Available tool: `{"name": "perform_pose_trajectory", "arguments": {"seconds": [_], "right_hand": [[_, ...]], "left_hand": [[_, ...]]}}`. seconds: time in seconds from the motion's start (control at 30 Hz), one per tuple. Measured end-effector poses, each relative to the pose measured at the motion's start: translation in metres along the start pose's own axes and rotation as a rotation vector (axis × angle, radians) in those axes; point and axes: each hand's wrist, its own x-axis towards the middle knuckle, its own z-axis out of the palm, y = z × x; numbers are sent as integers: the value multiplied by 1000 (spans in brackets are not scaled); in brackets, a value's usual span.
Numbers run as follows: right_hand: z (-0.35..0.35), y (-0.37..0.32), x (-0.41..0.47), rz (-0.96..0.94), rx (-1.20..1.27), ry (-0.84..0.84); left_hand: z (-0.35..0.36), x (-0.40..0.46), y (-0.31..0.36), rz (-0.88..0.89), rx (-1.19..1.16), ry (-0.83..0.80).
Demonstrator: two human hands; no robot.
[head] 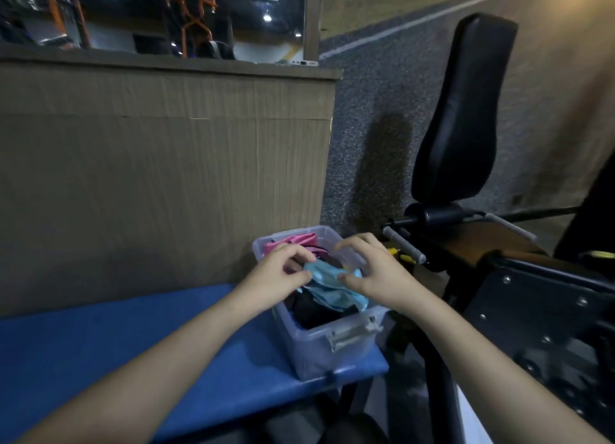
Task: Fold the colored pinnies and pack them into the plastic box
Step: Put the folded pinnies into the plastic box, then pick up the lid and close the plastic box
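Observation:
A clear plastic box [319,343] stands at the right end of a blue bench [133,337]. Inside it lie a pink pinny [296,240] at the far end, dark fabric [316,310] lower down, and a light blue pinny [329,284] bunched on top. My left hand [276,277] hovers over the box's left side, fingers curled, pinching the left edge of the light blue pinny. On the pinny's right edge my right hand [369,270] has its thumb, with the fingers arched above the box.
A wood-grain counter wall [159,164] rises behind the bench. To the right stands black gym equipment with a padded backrest [462,110] and metal pegs [402,244], close to the box. Grey speckled floor [366,127] lies beyond.

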Motion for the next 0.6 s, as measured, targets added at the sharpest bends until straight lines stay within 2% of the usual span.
{"name": "perform_pose_trajectory", "arguments": {"seconds": [0.2,0.33,0.6], "right_hand": [[-17,0,-93,67,32,26],[-25,23,-165,120,17,37],[-36,118,-303,403,74,88]], "left_hand": [[46,-46,30,70,-7,-37],[101,-79,34,55,-35,-105],[247,-93,56,3,6,-274]]}}
